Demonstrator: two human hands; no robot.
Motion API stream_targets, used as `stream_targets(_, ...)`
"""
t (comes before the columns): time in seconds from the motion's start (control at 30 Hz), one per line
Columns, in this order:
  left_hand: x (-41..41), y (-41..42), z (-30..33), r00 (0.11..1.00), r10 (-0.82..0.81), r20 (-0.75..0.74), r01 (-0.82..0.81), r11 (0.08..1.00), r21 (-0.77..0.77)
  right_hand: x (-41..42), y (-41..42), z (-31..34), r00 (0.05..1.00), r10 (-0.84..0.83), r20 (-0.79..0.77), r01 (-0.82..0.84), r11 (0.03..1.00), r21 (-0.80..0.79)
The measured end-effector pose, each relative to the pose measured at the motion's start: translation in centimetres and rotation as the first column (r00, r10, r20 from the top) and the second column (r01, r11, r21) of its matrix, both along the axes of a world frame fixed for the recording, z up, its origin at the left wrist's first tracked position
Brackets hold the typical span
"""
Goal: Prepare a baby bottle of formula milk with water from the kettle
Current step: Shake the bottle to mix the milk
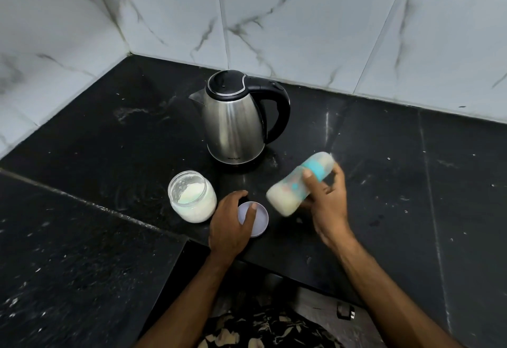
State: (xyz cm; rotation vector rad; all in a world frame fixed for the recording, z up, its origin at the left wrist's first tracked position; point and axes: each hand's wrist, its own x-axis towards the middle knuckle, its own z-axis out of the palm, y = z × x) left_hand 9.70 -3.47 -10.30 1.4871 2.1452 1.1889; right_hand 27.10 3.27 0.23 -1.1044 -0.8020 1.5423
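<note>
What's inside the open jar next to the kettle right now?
The open jar holds white powder, piled against its far wall and filling the lower part. No scoop shows in it. Its lid lies beside it under the left hand, which hides part of the lid.

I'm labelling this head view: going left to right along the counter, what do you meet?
Open jar of powder → left hand resting on the lid → baby bottle → right hand gripping it.
</note>
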Motion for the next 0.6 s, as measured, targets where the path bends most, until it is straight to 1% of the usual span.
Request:
stream_targets(0.03,0.0,0.0,0.0,1.0,0.005,0.001,-0.005,1.0,-0.004,0.2,0.8,0.2,0.992,-0.101,-0.08,0.098,0.994,-0.04)
stream_targets(0.07,0.1,0.0,0.0,1.0,0.006,0.0,-0.006,1.0,-0.004,0.3,1.4,0.1,0.976,-0.169,-0.135,0.161,0.985,-0.069)
stream_targets(0.1,0.1,0.0,0.1,1.0,0.006,0.0,-0.006,1.0,-0.009,0.1,1.5,0.1,0.972,-0.18,-0.152,0.17,0.983,-0.075)
stream_targets(0.13,0.1,0.0,0.1,1.0,0.002,-0.001,-0.002,1.0,-0.01,-0.3,1.0,-0.2,0.981,-0.136,-0.137,0.129,0.99,-0.059)
stream_targets(0.2,-0.1,0.0,0.2,0.999,-0.031,0.006,0.031,0.999,-0.017,-1.2,-0.8,-0.4,0.998,0.05,-0.049,-0.049,0.999,0.013)
stream_targets(0.27,-0.2,0.0,0.4,0.997,-0.074,0.026,0.075,0.996,-0.04,-1.7,-2.0,-0.6,0.975,0.215,0.049,-0.219,0.972,0.085)
stream_targets(0.3,-0.2,-0.1,0.5,0.997,-0.071,0.025,0.072,0.997,-0.039,-1.7,-1.9,-0.4,0.97,0.234,0.069,-0.24,0.966,0.096)
stream_targets(0.33,-0.2,0.0,0.3,0.998,-0.056,0.015,0.056,0.998,-0.021,-1.6,-1.5,-0.1,0.979,0.197,0.054,-0.202,0.975,0.093)
stream_targets(0.4,0.0,0.0,0.2,1.0,-0.007,0.002,0.007,1.0,-0.004,-1.3,-0.1,0.4,0.999,0.027,-0.043,-0.026,0.999,0.028)
stream_targets(0.47,0.2,0.0,0.2,1.0,0.01,0.001,-0.01,1.0,-0.013,-1.1,1.0,0.6,0.979,-0.136,-0.149,0.129,0.99,-0.052)
stream_targets(0.5,0.3,0.0,0.2,1.0,0.013,0.0,-0.013,1.0,-0.017,-1.2,1.0,0.4,0.972,-0.159,-0.173,0.15,0.986,-0.066)
stream_targets(0.53,0.2,0.0,0.1,1.0,0.01,-0.002,-0.01,1.0,-0.018,-1.4,0.5,0.3,0.976,-0.129,-0.174,0.12,0.991,-0.062)
stream_targets(0.6,-0.1,0.0,0.1,1.0,-0.023,0.002,0.023,1.0,-0.02,-1.8,-1.1,-0.2,0.993,0.051,-0.109,-0.054,0.998,-0.022)
